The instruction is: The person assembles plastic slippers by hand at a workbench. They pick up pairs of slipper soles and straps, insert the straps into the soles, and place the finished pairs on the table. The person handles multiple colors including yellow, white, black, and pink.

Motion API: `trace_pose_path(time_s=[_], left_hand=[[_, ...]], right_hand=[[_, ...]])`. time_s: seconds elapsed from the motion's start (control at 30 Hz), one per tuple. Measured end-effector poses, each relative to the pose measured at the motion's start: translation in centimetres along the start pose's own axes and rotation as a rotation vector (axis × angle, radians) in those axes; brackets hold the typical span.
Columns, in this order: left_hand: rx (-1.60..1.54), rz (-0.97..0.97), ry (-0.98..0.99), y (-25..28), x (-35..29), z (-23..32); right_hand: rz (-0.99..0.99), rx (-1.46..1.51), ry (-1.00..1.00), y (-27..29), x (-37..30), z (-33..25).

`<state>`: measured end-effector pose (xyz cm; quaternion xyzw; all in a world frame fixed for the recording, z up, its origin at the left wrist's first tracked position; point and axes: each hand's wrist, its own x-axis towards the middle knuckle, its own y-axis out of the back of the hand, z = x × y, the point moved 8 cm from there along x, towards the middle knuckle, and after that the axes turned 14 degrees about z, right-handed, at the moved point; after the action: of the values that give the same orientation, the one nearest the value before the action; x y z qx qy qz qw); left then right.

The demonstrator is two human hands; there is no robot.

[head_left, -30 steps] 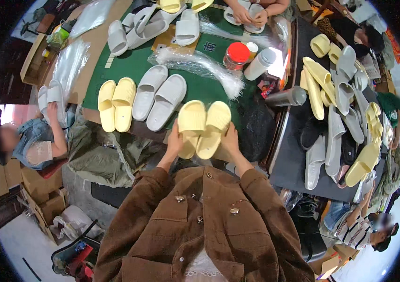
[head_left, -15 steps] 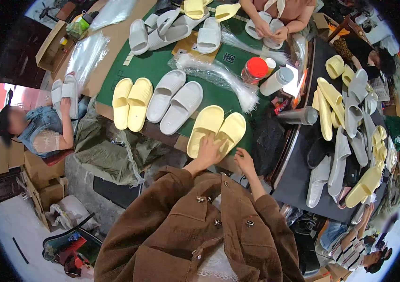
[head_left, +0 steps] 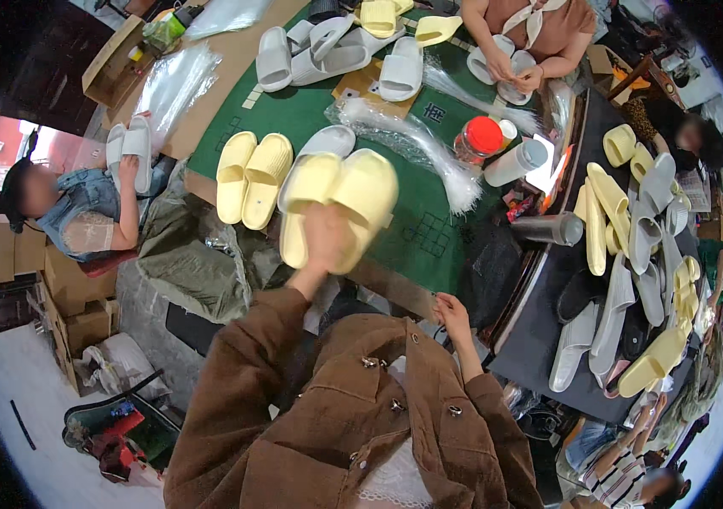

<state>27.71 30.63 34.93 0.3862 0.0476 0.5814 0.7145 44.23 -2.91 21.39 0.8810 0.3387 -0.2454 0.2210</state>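
The left hand is clamped on a pair of pale yellow slippers, lifted over the green mat. At its nine o'clock lies another yellow pair. The right hand, at four o'clock, hangs loosely curled, holding nothing.

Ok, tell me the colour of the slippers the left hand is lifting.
Pale yellow: the pair of slippers in the left hand, seen in the head view.

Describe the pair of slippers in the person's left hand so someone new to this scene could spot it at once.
Start at the green mat covering the table. Above its near edge, the left hand lifts a pale yellow pair of slippers, pressed side by side. Unlike the other yellow pair and the grey slipper lying flat on the mat, it is raised and gripped from below.
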Motion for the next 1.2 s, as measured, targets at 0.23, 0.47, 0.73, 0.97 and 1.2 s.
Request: trace_pose_path(time_s=[0.23, 0.47, 0.73, 0.97, 1.2], left_hand=[[0.079, 0.025, 0.253, 5.8, 11.4, -18.2], [0.530, 0.194, 0.193, 3.3, 6.7, -13.6], [0.485, -0.415, -0.675, -6.0, -5.1, 1.1], [0.612, -0.394, -0.755, -5.5, -0.8, -3.1], [0.716, -0.568, -0.566, -4.8, 6.6, -8.8]], right_hand=[[-0.007, 0.020, -0.016, -1.4, -0.9, -1.7], [0.096, 0.102, 0.005, 0.8, -2.7, -3.2], [0.642, 0.429, 0.275, 14.9, -7.3, -7.5], [1.204, 0.341, 0.365, 30.8, -14.7, -5.3], [1.565, 0.175, 0.455, 46.6, -18.4, -5.4]])
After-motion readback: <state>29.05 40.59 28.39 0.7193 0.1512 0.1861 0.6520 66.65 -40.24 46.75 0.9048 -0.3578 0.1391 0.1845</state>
